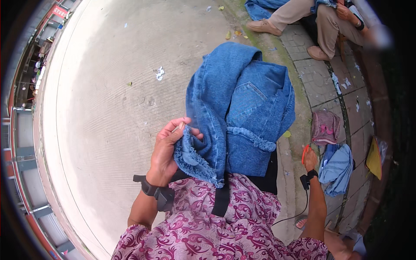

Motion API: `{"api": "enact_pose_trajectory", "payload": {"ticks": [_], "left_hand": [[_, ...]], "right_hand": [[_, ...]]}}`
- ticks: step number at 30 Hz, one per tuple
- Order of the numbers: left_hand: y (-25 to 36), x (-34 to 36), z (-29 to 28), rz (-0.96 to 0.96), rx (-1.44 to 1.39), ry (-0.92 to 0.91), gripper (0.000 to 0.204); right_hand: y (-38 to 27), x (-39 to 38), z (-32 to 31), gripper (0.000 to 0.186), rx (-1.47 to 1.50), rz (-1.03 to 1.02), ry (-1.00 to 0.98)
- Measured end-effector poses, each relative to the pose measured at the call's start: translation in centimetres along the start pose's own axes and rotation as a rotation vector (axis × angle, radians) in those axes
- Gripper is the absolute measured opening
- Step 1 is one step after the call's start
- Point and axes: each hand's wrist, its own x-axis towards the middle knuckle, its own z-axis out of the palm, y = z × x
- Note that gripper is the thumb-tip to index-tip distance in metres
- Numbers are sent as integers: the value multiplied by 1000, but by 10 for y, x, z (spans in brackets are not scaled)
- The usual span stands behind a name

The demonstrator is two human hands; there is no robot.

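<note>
Blue denim jeans (249,97) lie bunched across my lap, with a back pocket and a frayed band showing. My left hand (164,149) pinches the edge of a leg's frayed hem (193,162) between thumb and fingers, at the left of the lap. Out to the right and low, my right hand (310,159) is closed around orange-handled scissors (305,153). Only an orange loop of them shows; the blades cannot be made out. That hand is apart from the jeans, close to a folded light-blue denim piece (338,167) on the paving.
A checked pinkish cloth bundle (326,128) sits beyond the denim piece. A yellow object (374,159) lies farther right. At the upper right another person (333,30) sits with denim. White scraps (160,73) and leaves dot the concrete ground (108,117).
</note>
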Motion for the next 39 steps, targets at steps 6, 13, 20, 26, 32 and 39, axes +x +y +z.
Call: {"api": "enact_pose_trajectory", "payload": {"ticks": [6, 13, 20, 26, 32, 39], "left_hand": [[9, -3, 15, -80, -54, 39, 24], [16, -7, 13, -121, -118, 65, 26], [11, -3, -7, -54, -184, 48, 26], [7, -2, -5, 9, -166, 13, 27], [0, -7, 2, 184, -67, -25, 30], [6, -8, 0, 417, 91, -9, 28]], "right_hand": [[29, 48, 0, 74, -53, -45, 57], [61, 102, 36, 61, -62, -383, 61], [-87, 9, -100, 24, 550, -559, 245], [-247, -216, -240, 14, 923, -1235, 105], [-346, -258, -220, 20, 947, -1239, -146], [-325, -245, -252, 26, 1176, -944, -483]]}}
